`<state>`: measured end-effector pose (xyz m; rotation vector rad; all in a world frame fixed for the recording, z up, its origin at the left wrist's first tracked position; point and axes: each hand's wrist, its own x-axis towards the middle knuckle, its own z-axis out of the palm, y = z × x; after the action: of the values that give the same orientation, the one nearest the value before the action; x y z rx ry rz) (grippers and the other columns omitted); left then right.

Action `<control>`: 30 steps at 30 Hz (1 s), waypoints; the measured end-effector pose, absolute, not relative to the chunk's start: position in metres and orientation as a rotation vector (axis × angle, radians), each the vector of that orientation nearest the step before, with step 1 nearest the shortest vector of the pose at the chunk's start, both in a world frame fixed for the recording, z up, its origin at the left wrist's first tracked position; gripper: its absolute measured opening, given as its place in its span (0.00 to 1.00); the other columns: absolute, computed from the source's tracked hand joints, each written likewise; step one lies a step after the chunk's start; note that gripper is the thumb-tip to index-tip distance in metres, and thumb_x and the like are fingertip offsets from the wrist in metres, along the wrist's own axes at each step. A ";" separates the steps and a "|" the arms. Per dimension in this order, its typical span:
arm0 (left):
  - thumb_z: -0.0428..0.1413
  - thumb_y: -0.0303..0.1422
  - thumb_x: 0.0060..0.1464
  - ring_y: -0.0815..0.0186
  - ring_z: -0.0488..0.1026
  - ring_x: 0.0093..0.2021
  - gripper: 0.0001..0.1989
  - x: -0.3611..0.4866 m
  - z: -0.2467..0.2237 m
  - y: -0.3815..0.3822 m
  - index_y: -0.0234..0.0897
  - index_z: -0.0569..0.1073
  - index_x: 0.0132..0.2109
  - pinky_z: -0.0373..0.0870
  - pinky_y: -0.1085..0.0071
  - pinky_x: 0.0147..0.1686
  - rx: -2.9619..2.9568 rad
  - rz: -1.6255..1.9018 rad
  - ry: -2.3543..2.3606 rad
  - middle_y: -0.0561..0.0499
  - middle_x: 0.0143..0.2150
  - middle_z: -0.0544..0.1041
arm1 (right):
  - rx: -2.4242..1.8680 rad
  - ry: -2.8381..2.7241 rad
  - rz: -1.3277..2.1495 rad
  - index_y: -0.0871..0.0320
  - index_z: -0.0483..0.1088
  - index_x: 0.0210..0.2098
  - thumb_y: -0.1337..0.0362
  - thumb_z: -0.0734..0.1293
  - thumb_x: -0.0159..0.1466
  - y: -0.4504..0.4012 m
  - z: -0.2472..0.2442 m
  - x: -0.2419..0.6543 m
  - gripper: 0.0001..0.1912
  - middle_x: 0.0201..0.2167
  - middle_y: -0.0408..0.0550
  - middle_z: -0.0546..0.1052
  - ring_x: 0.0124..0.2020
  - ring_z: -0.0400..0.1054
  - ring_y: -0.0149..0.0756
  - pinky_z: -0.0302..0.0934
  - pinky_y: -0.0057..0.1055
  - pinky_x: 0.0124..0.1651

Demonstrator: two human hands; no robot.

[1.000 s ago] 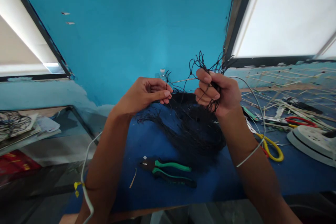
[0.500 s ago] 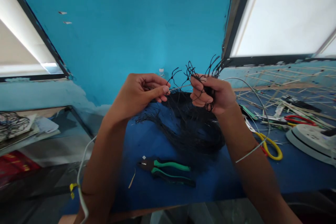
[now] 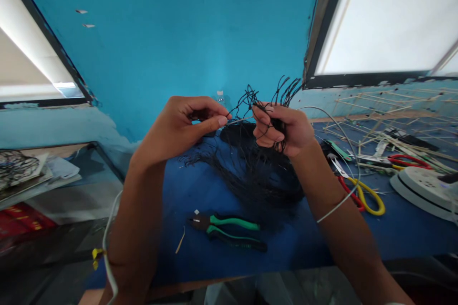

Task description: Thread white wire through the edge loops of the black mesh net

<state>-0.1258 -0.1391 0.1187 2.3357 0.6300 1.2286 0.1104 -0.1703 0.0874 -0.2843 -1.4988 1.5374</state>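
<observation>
My left hand [image 3: 189,121] pinches the end of a thin pale wire [image 3: 324,111] between thumb and fingers, with black strands at its fingertips. The wire runs across to my right hand [image 3: 286,128], then bows out in a loop that ends over my right forearm. Bunched in the closed fingers of my right hand is black knotted netting [image 3: 250,95], its loose ends sticking up. Some of the wire behind the fingers is hidden. Below both hands, a heap of black netting [image 3: 265,181] lies on the blue tabletop [image 3: 286,257].
Green-handled pliers [image 3: 229,231] lie near the front edge. To the right are scissors [image 3: 372,200] with yellow and red handles, a white round-ended device [image 3: 415,190], and a frame of thin sticks [image 3: 386,109]. A plastic bottle [image 3: 220,99] stands by the wall. A white cable [image 3: 107,243] hangs at left.
My right hand has moved slightly left, bringing the netting closer to my left fingertips. The gap of wire between my hands is shorter, and the wire loop has shifted left too.
</observation>
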 end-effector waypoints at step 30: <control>0.69 0.32 0.49 0.74 0.68 0.18 0.19 -0.111 0.113 -0.132 0.39 0.75 0.47 0.58 0.76 0.15 2.050 1.137 0.567 0.57 0.23 0.73 | -0.321 -1.410 1.640 0.59 0.71 0.46 0.60 0.71 0.66 -0.155 0.072 0.098 0.13 0.34 0.45 0.80 0.37 0.79 0.34 0.76 0.29 0.38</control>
<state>-0.1110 -0.1316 0.1133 2.0498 0.5665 1.1373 0.0981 -0.1549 0.0720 -0.3212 -1.4097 1.6398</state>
